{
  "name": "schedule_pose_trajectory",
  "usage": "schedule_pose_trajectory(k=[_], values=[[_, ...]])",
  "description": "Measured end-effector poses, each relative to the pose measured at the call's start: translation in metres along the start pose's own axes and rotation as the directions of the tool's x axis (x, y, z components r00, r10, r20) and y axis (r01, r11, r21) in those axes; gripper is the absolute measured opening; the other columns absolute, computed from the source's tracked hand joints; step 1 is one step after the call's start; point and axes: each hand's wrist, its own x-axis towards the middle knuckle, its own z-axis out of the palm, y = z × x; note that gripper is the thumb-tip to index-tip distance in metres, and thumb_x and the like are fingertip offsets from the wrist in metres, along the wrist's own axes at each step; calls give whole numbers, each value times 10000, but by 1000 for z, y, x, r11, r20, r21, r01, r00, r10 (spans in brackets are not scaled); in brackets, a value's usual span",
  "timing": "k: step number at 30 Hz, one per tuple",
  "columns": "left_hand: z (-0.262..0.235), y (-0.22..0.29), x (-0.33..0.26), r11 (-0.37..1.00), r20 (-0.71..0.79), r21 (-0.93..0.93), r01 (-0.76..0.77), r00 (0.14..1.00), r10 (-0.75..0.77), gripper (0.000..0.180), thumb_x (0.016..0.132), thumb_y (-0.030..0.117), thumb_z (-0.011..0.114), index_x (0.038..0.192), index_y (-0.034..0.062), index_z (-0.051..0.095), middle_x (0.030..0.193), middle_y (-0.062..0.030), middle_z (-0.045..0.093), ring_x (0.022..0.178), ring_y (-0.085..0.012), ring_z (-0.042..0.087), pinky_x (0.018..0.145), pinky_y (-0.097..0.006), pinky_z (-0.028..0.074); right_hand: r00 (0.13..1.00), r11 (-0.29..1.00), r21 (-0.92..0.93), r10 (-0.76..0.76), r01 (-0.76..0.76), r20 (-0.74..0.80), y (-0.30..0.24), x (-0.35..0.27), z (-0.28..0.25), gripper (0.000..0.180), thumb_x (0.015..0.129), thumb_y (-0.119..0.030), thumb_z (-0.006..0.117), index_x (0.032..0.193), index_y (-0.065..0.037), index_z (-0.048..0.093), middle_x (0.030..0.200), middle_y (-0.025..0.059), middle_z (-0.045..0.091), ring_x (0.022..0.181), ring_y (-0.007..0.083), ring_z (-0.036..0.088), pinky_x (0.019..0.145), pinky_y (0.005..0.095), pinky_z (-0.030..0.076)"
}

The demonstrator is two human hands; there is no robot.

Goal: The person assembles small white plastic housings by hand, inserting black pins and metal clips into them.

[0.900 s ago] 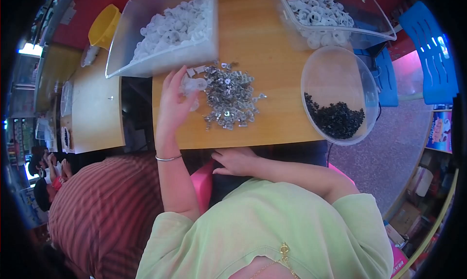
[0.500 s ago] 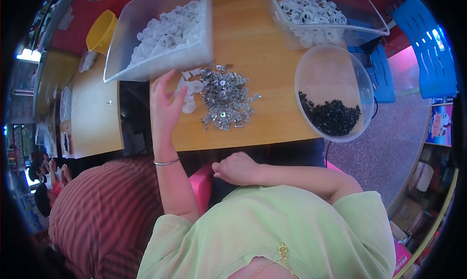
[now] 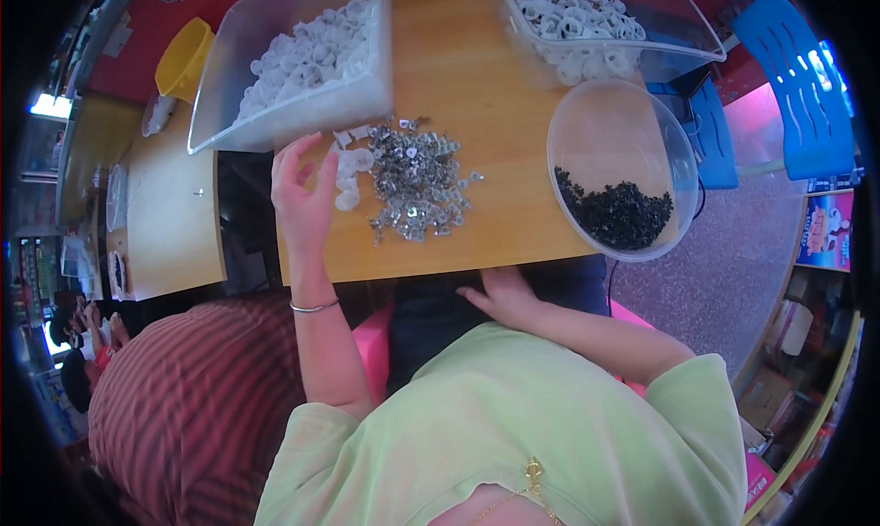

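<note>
My left hand (image 3: pixel 302 191) is raised at the left end of the wooden table, thumb and fingers apart, with nothing visible in it. Beside its thumb lie several white translucent plastic pieces (image 3: pixel 348 173). They touch a heap of small shiny metal parts (image 3: pixel 412 177) in the middle of the table. My right hand (image 3: pixel 506 295) is low at the table's front edge, over my lap. Its thumb is stretched out, and its fingertips are hidden under the edge.
A clear bin (image 3: pixel 383 95) of white plastic pieces stands at the far left. Another clear bin (image 3: pixel 660 49) with white ring-shaped parts is at the far right. A round clear tub (image 3: pixel 689 168) holds small black parts (image 3: pixel 623 216). A person in striped clothing (image 3: pixel 202 398) sits at my left.
My right hand has gone from a closed shape in front of my belly forward to the table's edge, its thumb now out. My left hand stays nearly in place, fingers curled slightly more.
</note>
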Motion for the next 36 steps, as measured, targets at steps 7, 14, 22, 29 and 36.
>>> schedule_pose_trajectory(k=[7, 14, 22, 29, 36], values=[[1, 4, 2, 1000, 44, 11, -22, 999, 21, 253, 805, 113, 674, 1050, 62, 632, 1093, -72, 580, 1014, -176, 552, 804, -297, 464, 963, 963, 243, 169, -115, -212, 41, 34, 41, 422, 846, -360, 600, 1177, -101, 553, 1183, 121, 560, 1134, 322, 492, 943, 451, 390], [5, 9, 1, 1000, 80, -11, -4, 997, 5, 245, 809, 97, 666, 1047, 53, 631, 1102, -79, 579, 1013, -183, 554, 814, -298, 465, 967, 917, 389, 172, -88, -188, 27, 12, 27, 342, 901, -225, 533, 1206, -70, 521, 1203, 141, 540, 1129, 354, 482, 954, 426, 378], [13, 7, 3, 999, 82, -51, -1, 997, 5, 246, 807, 91, 669, 1047, 51, 630, 1085, -74, 583, 1016, -176, 554, 823, -300, 463, 956, 854, 454, 149, -253, 252, -2, 6, 2, 492, 868, -434, 553, 1092, 4, 538, 949, 188, 614, 930, 346, 581, 854, 394, 433], [8, 5, 2, 999, 82, -35, -2, 997, 5, 255, 798, 88, 675, 1046, 45, 628, 1061, -73, 596, 1005, -176, 560, 822, -302, 459, 916, 946, 322, -92, -42, 390, -7, -17, -19, 573, 780, -530, 618, 1101, -58, 570, 949, 206, 622, 921, 369, 593, 840, 429, 452], [1, 7, 4, 998, 95, 50, -39, 995, 34, 260, 802, 120, 674, 1045, 42, 628, 1027, -93, 604, 966, -203, 575, 826, -324, 454, 946, 943, 320, -181, 89, 269, 6, -32, -41, 525, 870, -359, 558, 1281, -44, 468, 1106, 206, 556, 1072, 336, 527, 945, 398, 401]])
